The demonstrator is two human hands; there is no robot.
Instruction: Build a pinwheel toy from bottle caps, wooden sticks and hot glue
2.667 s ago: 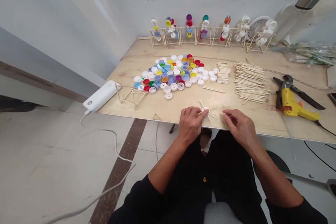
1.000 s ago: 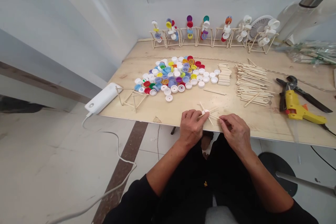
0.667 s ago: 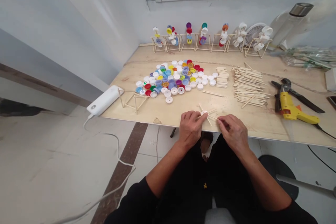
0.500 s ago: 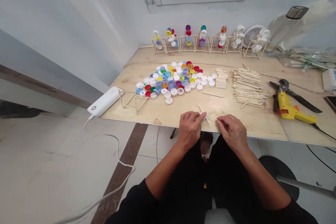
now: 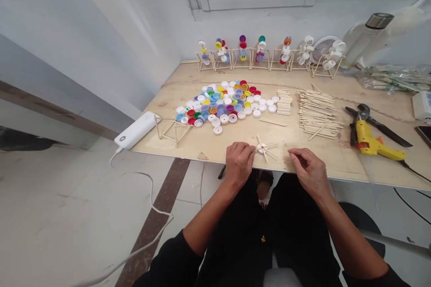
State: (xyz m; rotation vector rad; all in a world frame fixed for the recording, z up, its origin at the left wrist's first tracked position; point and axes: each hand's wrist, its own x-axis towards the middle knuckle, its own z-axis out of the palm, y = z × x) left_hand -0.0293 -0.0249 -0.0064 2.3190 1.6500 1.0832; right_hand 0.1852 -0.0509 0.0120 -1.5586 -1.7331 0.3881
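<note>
Near the table's front edge lies a spoked wheel (image 5: 261, 148), made of thin wooden sticks fanning out from a white bottle cap. My left hand (image 5: 239, 163) is closed, its thumb and forefinger pinching the end of a left spoke. To the right of the wheel and apart from it is my right hand (image 5: 309, 169). Its thumb and forefinger tips are drawn together; whether anything small sits between them cannot be made out. A single loose stick (image 5: 272, 122) lies just beyond the wheel.
Colourful bottle caps (image 5: 218, 105) are heaped behind my left hand. Short sticks (image 5: 284, 102) and longer sticks (image 5: 318, 114) lie in piles, with a yellow glue gun (image 5: 370, 139) and black-handled pliers (image 5: 384, 128) farther right. A stick frame (image 5: 173, 131) stands left, near a white power bank (image 5: 137, 130).
My right hand has let go of a right-hand spoke and drawn away to the right. My left hand has shifted slightly left, uncovering the wheel's white cap.
</note>
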